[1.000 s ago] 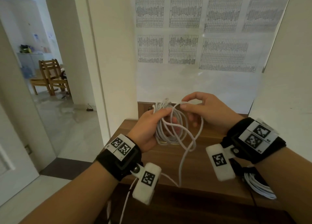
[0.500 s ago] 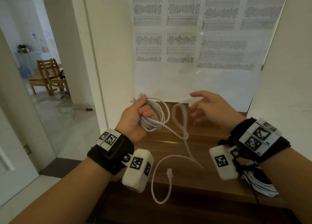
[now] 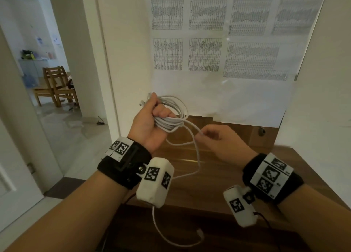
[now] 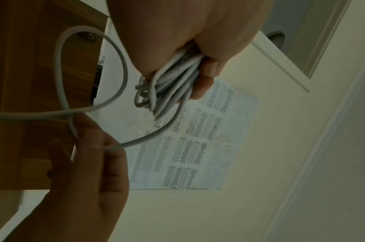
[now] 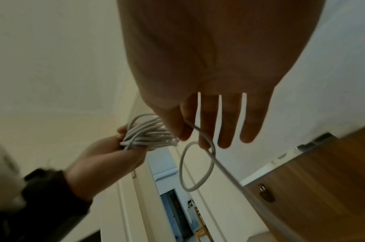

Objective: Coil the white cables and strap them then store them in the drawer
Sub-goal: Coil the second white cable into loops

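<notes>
Since half a second earlier, the right hand (image 3: 222,143) had closed in and pinched the loose strand of the thin white cable (image 3: 171,117). Its thumb was hidden in the head view. The left hand (image 3: 150,122) clenched the coiled bundle, raised above the brown wooden surface (image 3: 209,168); the tail hung below, its plug blurred.
</notes>
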A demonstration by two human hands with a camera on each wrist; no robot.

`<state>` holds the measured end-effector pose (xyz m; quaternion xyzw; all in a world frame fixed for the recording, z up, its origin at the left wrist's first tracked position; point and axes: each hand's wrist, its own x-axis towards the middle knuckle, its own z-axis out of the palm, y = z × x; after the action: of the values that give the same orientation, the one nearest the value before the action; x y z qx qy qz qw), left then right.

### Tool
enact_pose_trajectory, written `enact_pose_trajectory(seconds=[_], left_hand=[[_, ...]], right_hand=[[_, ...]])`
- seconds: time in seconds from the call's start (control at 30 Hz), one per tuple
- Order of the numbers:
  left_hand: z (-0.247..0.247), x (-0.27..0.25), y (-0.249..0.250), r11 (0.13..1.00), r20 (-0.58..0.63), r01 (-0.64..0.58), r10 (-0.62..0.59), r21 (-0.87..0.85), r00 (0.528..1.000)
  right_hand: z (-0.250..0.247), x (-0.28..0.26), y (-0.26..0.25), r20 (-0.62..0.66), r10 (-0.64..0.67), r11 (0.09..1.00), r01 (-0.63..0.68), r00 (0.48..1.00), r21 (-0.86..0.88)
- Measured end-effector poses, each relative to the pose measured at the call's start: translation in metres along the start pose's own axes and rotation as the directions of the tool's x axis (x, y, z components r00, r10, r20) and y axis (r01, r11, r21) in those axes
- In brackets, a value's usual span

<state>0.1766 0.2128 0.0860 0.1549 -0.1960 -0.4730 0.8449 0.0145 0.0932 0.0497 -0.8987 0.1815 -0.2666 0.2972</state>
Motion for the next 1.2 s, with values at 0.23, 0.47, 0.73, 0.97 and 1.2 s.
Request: enact_pose_trajectory(seconds=[0.23, 0.47, 0.73, 0.97, 1.2], left_hand=[[-0.002, -0.01, -0.001, 0.978, 0.109, 0.181, -0.192, 0.108, 0.975], [-0.006, -0.015, 0.006, 0.908, 0.105, 0.265, -0.312, 0.324, 0.944], [-0.007, -0.015, 0.006, 0.859, 0.14, 0.321, -0.403, 0.4, 0.904], [-0.013, -0.014, -0.003, 0.804, 0.186, 0.374, -0.501, 0.463, 0.845], [-0.009, -0.016, -0.011, 0.543, -0.024, 0.005, 0.029, 0.84, 0.999]], right_hand=[[-0.003, 0.015, 0.004, -0.262, 0.189, 0.841, -0.018, 0.946, 0.541], [-0.02, 0.017, -0.002, -0.264, 0.148, 0.819, 0.031, 0.953, 0.572], [-0.026, 0.013, -0.005, -0.169, 0.072, 0.935, -0.008, 0.983, 0.355], [-0.015, 0.019, -0.023, 0.064, 0.11, 0.843, -0.127, 0.992, 0.523], [-0.01, 0.015, -0.028, 0.055, 0.21, 0.767, -0.199, 0.976, 0.611]])
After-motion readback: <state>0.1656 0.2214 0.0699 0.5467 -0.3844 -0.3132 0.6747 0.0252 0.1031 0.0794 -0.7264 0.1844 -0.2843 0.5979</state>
